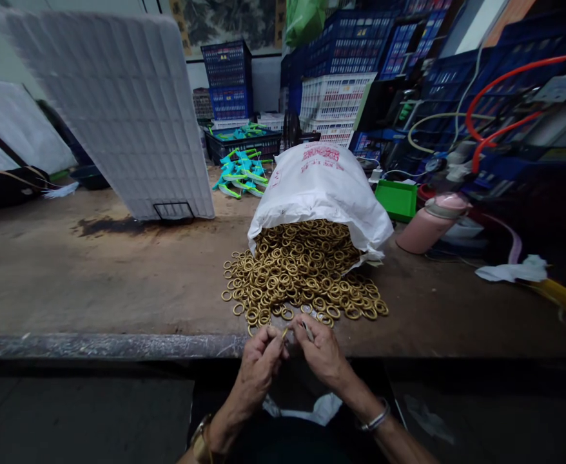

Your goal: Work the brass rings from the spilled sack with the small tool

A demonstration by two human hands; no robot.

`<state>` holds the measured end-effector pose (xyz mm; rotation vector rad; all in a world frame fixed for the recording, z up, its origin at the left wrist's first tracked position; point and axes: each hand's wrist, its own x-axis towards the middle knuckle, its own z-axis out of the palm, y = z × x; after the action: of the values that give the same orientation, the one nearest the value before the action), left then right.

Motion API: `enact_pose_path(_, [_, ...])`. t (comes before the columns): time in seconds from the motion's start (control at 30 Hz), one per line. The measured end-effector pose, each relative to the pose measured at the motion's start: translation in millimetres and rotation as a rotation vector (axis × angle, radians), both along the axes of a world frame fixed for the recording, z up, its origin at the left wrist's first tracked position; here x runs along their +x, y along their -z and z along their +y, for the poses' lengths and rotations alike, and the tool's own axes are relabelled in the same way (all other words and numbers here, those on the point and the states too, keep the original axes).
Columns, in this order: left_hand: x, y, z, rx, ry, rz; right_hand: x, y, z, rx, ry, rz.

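- Head view, bottom centre: the left hand [258,362] and the right hand [322,353] meet at the near edge of the workbench [94,283], fingertips pinched together.
- The left hand is closed on a small brass ring [284,333] held edge-on — only a sliver of it shows.
- The right hand grips a thin pale piece [307,330]; what it is I cannot tell, it is too small and partly hidden by the fingers.
- Just above the hands, centre frame, a heap of rings [302,277] spills out of a white sack [319,187] lying on its side with its mouth toward the person.
- Progress, judged from this: one ring is in hand and the heap looks nearly untouched — no sorted or finished batch shows anywhere on the bench, so most of the work seems still ahead.
- Upper left: a white gridded tray [128,109] leans upright. Right of the sack: a green bin [398,200] and a pink bottle [430,225]. Behind: blue crates [228,77].
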<state>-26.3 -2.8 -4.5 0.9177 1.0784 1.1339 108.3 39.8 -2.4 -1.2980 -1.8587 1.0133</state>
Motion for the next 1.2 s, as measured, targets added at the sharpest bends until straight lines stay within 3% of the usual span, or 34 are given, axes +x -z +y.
enact_pose_path(0.17, [-1, -4.4, -2, 0.056, -0.025, 0.001, 2, -8.2, -11, 0.19, -0.125, -0.215])
enact_pose_path(0.37, [-1, -4.0, -5, 0.08, -0.016, -0.015, 1, -5.2, -14, 0.29, -0.118, -0.377])
enact_pose_path(0.67, [-1, -7.7, -2, 0.039, -0.013, -0.023, 0, -1.5, -12, 0.28, -0.107, -0.419])
enact_pose_path(0.97, [-1, -1.9, -1, -0.012, -0.014, -0.082, -4, -1.1, -17, 0.292, -0.137, -0.431])
enact_pose_path(1.2, [1, -5.2, -1, -0.05, -0.033, -0.066, -4, -1.8, -16, 0.297, -0.069, -0.502])
